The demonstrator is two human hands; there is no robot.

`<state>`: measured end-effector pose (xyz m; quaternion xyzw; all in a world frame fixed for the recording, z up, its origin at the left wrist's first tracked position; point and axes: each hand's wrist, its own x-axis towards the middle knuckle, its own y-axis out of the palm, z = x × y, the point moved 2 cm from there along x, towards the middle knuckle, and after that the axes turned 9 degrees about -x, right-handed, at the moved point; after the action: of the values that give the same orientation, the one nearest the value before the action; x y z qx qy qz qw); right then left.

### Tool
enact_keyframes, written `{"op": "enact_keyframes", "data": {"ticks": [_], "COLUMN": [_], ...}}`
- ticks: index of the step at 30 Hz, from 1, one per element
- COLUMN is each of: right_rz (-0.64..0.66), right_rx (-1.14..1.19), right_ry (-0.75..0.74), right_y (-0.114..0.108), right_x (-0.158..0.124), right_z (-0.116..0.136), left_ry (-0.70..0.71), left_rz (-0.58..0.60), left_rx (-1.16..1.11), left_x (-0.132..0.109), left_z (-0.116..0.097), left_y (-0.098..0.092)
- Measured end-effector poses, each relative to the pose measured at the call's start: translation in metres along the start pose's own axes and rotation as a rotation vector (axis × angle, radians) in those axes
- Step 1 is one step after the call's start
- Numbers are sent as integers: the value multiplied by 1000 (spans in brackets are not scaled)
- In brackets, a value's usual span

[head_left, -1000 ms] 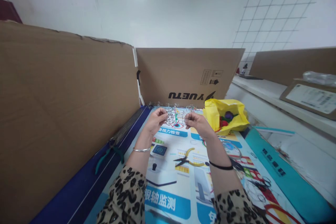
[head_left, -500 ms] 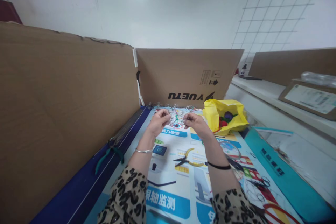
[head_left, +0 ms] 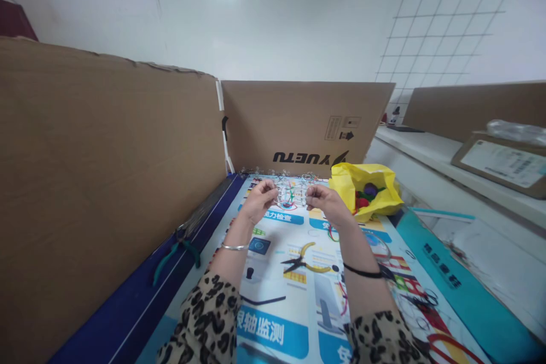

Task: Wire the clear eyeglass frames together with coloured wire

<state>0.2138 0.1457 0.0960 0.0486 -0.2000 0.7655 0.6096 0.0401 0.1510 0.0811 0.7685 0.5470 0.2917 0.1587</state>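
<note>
Above the far end of the printed sheet, both hands are raised with their fingertips pinched. My left hand grips the left side of a thin wire piece with small green and red bits in its middle. On the piece's right side, my right hand has thumb and forefinger pressed together. The wire is so fine that its exact shape is hard to make out against the print. Yellow-handled pliers lie open on the sheet below the hands.
Green-handled pliers lie by the left cardboard wall. A yellow bag with coloured balls stands at the right, beyond scissors and a red loop. A cardboard panel closes off the back.
My right hand has shifted a little to the right, so the gap between the two hands is wider. The left hand stays nearly in place.
</note>
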Motion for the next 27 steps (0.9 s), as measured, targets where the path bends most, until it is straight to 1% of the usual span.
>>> {"op": "enact_keyframes", "data": {"ticks": [2,5,9,13,17,21,25,27], "right_rz": [-1,47,3,51,10,56,-4,23], "right_rx": [-2,-31,-1,-46,1,-11,21,-5], "right_ry": [3,2,7,28,17,33,27,28], "right_y": [0,0,0,3,2,4,4,3], "right_x": [0,0,1,1,1,1,1,0], "right_z": [-2,-6,-10,-11,-9,-9,-6,-5], "left_ry": [11,-26,1,-54,-14,-56,-12,-38], "left_rz": [-8,20,-44,-20,-61,-23,-46,-25], "left_rx": [-11,-11,-44,-69,-60,-63,-91,-94], "left_x": [1,1,1,0,0,1,1,2], "left_z": [1,3,3,5,4,7,7,8], "left_y": [-1,-2,-4,-1,-3,-3,-4,-4]}}
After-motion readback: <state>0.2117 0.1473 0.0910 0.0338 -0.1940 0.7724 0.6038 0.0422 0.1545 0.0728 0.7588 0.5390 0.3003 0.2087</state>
